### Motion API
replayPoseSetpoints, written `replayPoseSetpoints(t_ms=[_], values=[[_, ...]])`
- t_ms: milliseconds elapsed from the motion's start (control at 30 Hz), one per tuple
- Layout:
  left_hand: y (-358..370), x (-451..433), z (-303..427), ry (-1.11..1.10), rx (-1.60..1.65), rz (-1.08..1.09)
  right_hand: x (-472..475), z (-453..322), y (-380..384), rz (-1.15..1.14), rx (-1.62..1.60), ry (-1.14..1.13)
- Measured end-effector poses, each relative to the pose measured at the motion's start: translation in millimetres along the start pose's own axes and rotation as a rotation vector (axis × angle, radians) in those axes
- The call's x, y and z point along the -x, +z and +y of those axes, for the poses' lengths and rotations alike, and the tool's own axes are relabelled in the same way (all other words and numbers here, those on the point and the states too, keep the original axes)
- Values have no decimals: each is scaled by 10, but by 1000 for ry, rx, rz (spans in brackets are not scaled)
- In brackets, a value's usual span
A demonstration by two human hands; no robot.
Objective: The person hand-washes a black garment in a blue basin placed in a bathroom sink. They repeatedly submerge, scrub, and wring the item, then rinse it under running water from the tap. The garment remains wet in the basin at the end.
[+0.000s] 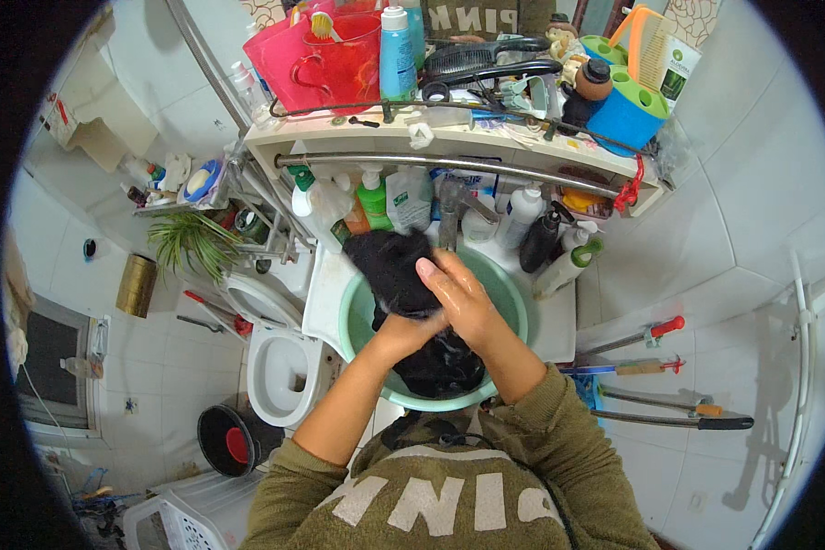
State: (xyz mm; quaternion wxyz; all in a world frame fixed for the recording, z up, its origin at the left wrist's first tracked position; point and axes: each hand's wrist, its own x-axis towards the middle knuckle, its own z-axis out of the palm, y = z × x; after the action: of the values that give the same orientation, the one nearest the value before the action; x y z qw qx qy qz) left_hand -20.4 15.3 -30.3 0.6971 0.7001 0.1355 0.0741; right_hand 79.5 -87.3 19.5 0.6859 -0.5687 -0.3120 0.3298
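A wet black cloth (392, 268) with a little lather on it is bunched up above a pale green plastic basin (515, 289). My left hand (412, 335) grips its lower end, the fingers largely hidden behind the fabric. My right hand (462, 297) lies against the cloth's right side, wet and soapy, with its thumb across the fabric. More dark wet fabric (443, 368) sits in the basin below my wrists. The basin rests on a white washbasin (553, 330), in front of a metal faucet (449, 213).
Pump bottles (522, 213) and a green bottle (372, 199) crowd behind the basin. Overhead juts a shelf (344, 130) with a metal rail (454, 165), red cups and combs. A toilet (282, 378) and black bucket (230, 440) stand left; mop handles (660, 418) lean right.
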Motion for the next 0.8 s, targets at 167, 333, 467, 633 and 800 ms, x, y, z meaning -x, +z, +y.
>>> replayPoseSetpoints(t_ms=[167, 333, 467, 633, 800], values=[[177, -78, 71, 99, 458, 73, 225, 256, -157, 326, 754, -367], [260, -192, 261, 32, 916, 144, 349, 718, -93, 290, 533, -286], [240, -310, 255, 58, 913, 167, 315, 751, -112, 290, 545, -173], [88, -357, 209, 93, 931, 32, 275, 630, -89, 217, 642, -76], [-38, -307, 303, 92, 934, -31, 287, 593, -217, 172, 406, -310]])
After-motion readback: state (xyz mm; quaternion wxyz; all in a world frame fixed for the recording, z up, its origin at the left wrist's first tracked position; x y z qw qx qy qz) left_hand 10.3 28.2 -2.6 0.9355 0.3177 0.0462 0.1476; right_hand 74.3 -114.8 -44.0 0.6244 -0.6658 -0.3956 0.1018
